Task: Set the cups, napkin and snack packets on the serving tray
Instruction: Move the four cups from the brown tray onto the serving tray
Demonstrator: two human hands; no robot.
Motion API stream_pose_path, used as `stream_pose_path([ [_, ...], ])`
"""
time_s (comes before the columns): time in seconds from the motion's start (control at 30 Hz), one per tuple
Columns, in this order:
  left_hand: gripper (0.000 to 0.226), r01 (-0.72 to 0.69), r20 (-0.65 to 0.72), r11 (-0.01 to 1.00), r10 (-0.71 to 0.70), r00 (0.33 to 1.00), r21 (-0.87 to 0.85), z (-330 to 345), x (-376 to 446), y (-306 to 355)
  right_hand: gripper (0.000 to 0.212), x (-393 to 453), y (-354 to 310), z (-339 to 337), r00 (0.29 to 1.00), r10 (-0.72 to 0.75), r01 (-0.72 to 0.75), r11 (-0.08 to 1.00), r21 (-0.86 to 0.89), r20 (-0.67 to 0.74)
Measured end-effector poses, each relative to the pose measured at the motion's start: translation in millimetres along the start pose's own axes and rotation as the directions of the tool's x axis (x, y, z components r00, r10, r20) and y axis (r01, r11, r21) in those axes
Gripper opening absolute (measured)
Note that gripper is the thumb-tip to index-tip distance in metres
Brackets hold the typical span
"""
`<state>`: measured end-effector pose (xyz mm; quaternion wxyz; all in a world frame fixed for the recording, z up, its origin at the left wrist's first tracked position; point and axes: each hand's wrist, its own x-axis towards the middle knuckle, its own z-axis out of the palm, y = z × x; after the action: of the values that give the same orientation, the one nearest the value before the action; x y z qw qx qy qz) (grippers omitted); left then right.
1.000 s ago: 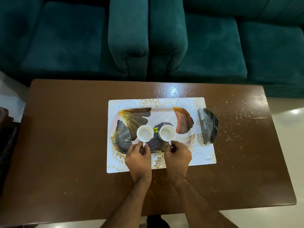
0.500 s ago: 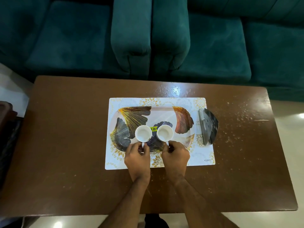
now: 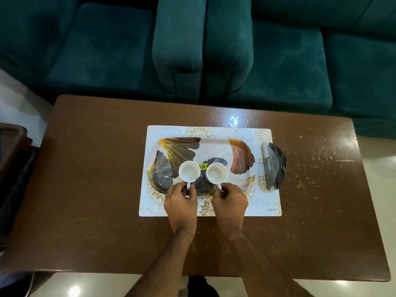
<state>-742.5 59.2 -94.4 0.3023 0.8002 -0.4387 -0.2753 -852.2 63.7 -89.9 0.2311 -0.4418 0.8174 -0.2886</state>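
Two white cups stand side by side on the leaf-patterned serving tray (image 3: 214,144), the left cup (image 3: 189,171) and the right cup (image 3: 216,173), both upright and empty. My left hand (image 3: 181,203) pinches the left cup's handle. My right hand (image 3: 230,203) pinches the right cup's handle. The tray lies on a white and gold placemat (image 3: 265,202). A shiny silver and black packet (image 3: 275,166) lies at the tray's right end, half on the mat. No napkin is in view.
The mat sits mid-way on a brown wooden table (image 3: 96,189). Teal sofas (image 3: 203,50) stand right behind the table's far edge. A dark object (image 3: 12,159) stands off the table's left edge.
Both hands stay on the cup handles and the cups stay where they were on the tray. Only the camera view has shifted slightly.
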Motion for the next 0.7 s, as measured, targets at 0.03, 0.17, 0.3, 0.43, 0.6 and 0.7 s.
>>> stream_pose_path([
  [0.03,0.013,0.004,0.006,1.000,-0.004,1.000,0.003,-1.0,-0.4,-0.2,0.011,0.0,0.0,-0.5,1.000,-0.003,0.003,1.000,-0.001,0.004],
  [0.17,0.022,0.014,0.002,1.000,-0.014,1.000,-0.017,-5.4,-5.8,-0.4,0.030,-1.9,0.8,-5.5,1.000,-0.018,0.017,0.999,-0.052,-0.017],
  [0.3,0.031,-0.016,-0.066,1.000,0.014,0.998,-0.024,-13.4,-13.2,-4.5,0.042,0.8,1.9,-16.0,0.990,-0.093,0.077,0.986,-0.148,-0.106],
  [0.43,0.044,-0.114,-0.086,0.993,0.116,0.990,0.026,-30.1,2.9,-10.5,0.045,9.7,-9.5,-20.8,0.952,-0.292,0.270,0.942,-0.201,-0.090],
  [0.6,0.059,-0.251,-0.016,0.952,0.258,0.966,0.174,-70.3,36.1,-27.6,0.054,18.5,-49.1,-3.9,0.880,-0.469,0.472,0.846,-0.247,0.076],
  [0.7,0.063,-0.200,-0.114,0.931,0.245,0.963,0.305,-153.4,87.9,-83.2,0.060,-18.1,-130.1,63.6,0.790,-0.575,0.611,0.765,-0.202,0.213],
])
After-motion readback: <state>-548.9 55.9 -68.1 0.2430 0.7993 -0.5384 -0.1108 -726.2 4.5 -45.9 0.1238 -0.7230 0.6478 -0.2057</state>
